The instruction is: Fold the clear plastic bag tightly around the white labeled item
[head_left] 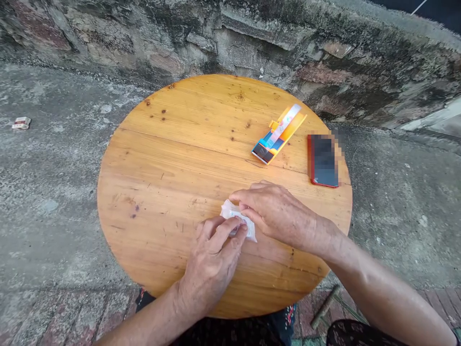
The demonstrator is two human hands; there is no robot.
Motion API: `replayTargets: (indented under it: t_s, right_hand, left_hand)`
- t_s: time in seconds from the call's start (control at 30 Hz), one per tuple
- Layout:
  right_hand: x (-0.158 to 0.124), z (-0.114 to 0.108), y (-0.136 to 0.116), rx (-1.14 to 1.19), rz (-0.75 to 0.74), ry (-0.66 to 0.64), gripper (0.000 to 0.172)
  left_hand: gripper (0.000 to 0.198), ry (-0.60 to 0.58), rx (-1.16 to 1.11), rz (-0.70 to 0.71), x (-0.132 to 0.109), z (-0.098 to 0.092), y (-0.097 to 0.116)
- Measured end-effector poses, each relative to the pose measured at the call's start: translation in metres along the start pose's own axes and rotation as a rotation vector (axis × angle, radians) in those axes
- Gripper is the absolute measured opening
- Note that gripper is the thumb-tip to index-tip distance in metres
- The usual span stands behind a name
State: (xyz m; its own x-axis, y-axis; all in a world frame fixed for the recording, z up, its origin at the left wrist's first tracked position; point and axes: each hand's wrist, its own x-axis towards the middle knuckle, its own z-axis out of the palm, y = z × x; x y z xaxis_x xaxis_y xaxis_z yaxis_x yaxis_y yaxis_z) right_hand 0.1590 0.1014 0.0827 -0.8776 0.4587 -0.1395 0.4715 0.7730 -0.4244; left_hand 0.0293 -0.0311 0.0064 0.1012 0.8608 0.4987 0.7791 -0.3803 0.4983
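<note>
A small white packet in thin crinkled plastic wrap (228,208) lies near the middle of the round wooden table (173,158). My left hand (216,250) comes from below, its thumb and index fingertips pressed together on the packet's printed face. Over the packet's upper right side, my right hand (279,211) is curled, with thumb and index finger in a pinch close to the wrap's upper edge. Whatever lies between those right fingertips is too small to make out. Part of the packet is hidden under both hands.
Beyond my right hand sits an orange and blue tape dispenser (277,137). A phone in a red case (324,161) lies near the table's right edge. A rough stone wall (201,38) stands behind the table. A small box (21,123) is on the ground at left.
</note>
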Motion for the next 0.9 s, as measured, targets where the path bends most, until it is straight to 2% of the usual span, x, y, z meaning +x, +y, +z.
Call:
replayTargets:
  t_s: [0.2,0.37,0.53,0.67,0.8,0.9]
  right_hand:
    - [-0.015,0.011,-0.010,-0.194,-0.067,0.075,0.009]
    - [-0.032,0.019,-0.022,-0.356,-0.092,0.139,0.034]
    - [-0.047,0.031,-0.029,-0.470,-0.144,0.236,0.034]
    - [-0.055,0.037,-0.028,-0.451,-0.158,0.279,0.036]
    - [-0.060,0.041,-0.025,-0.350,-0.152,0.271,0.037]
    - [-0.063,0.045,-0.023,-0.265,-0.151,0.322,0.037]
  left_hand:
    - [0.034,0.007,-0.013,-0.006,-0.002,0.001,-0.001]
    - [0.027,0.046,-0.020,0.002,0.002,0.000,0.000]
    - [0.017,0.060,-0.032,-0.004,0.002,0.001,0.001]
    - [0.020,0.062,-0.034,0.011,0.000,0.002,-0.001]
    - [0.021,0.057,-0.036,0.016,-0.002,0.002,-0.002]
    - [0.020,0.066,-0.033,0.018,-0.003,0.003,-0.002]
